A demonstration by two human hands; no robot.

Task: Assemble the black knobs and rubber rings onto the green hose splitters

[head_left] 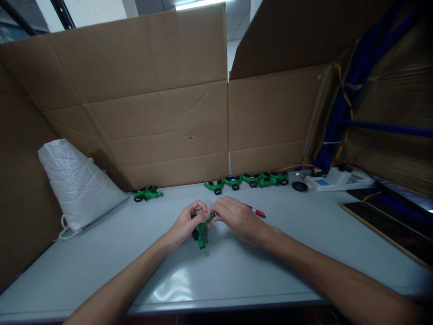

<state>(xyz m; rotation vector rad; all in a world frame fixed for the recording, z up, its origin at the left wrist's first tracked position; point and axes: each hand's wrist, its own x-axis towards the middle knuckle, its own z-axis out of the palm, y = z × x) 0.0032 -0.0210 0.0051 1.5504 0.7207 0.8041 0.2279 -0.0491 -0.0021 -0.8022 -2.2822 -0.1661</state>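
My left hand [187, 222] is closed around a green Y-shaped hose connector [200, 232] with black parts, held above the table in front of me. One of its ends points down toward me; another points up to the right. My right hand [238, 220] is closed in a pinch at that upper right end. Its fingertips are partly hidden, so I cannot make out whether a small part is between them. Just beyond my right hand lies a red marker pen [259, 212], partly covered by the hand.
Several similar green connectors [252, 180] stand along the back of the grey table [135, 266], and more lie at the back left [149, 194]. A black ring [299, 186] sits near a white power strip [338, 180]. A white wrapped bag [79, 185] leans left. Cardboard walls [162, 122] enclose the table.
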